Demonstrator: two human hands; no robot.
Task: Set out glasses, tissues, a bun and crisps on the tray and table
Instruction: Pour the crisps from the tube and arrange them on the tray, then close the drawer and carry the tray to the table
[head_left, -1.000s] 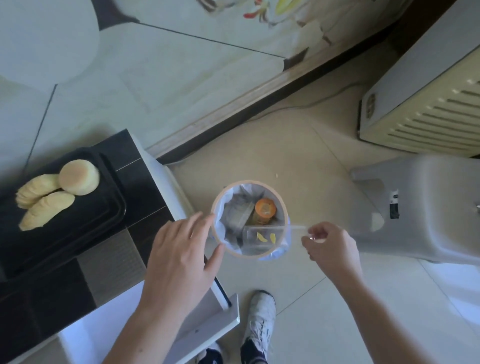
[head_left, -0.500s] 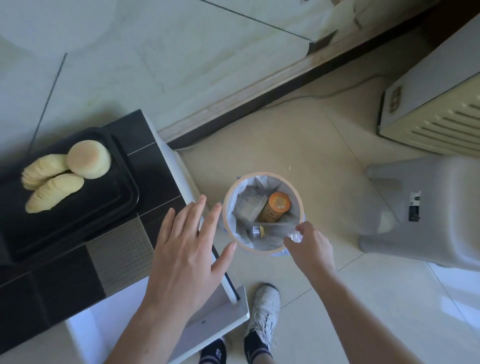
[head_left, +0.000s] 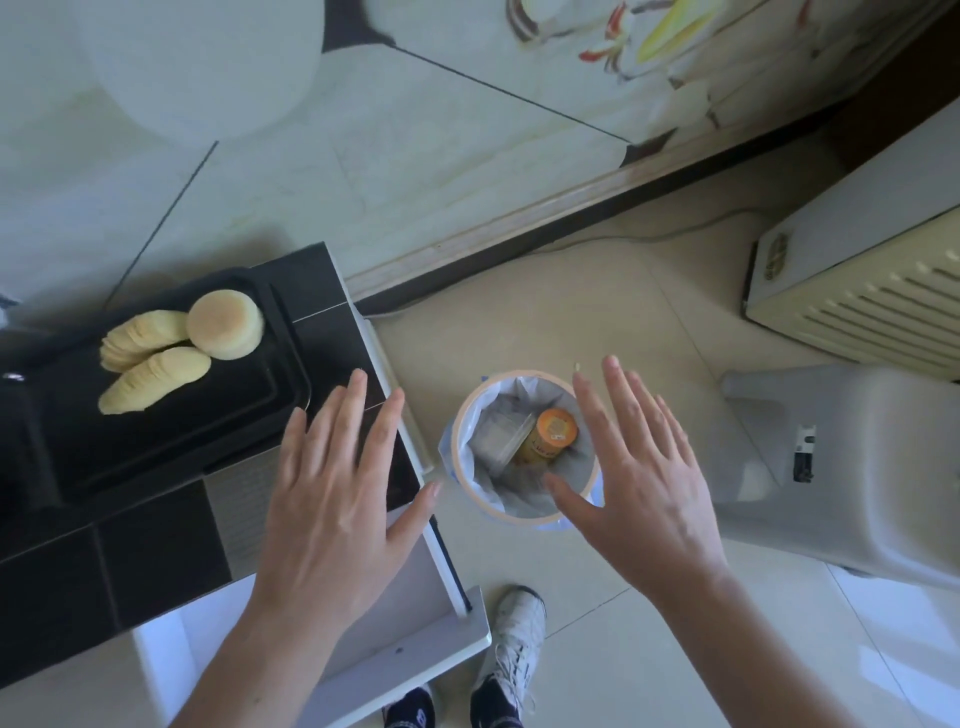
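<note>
A black tray (head_left: 244, 441) lies on the dark tiled table (head_left: 156, 551) at the left. On it sit a round pale bun (head_left: 226, 324) and two fanned rows of crisps (head_left: 153, 376), touching the bun. My left hand (head_left: 337, 499) hovers flat over the table's right edge, fingers spread, holding nothing. My right hand (head_left: 639, 478) is spread over the right rim of a small waste bin (head_left: 470, 421), also holding nothing. Glasses and tissues are not in view.
The lined bin holds an orange crisp tube (head_left: 550, 436) and a clear plastic wrapper (head_left: 506, 441). A grey plastic stool (head_left: 841, 467) stands right of it, a cream heater (head_left: 872, 291) behind. My shoes (head_left: 514, 639) are on the floor below.
My right hand dropped the clear wrapper into the bin and opened. Both hands have spread flat and risen; the view has shifted slightly.
</note>
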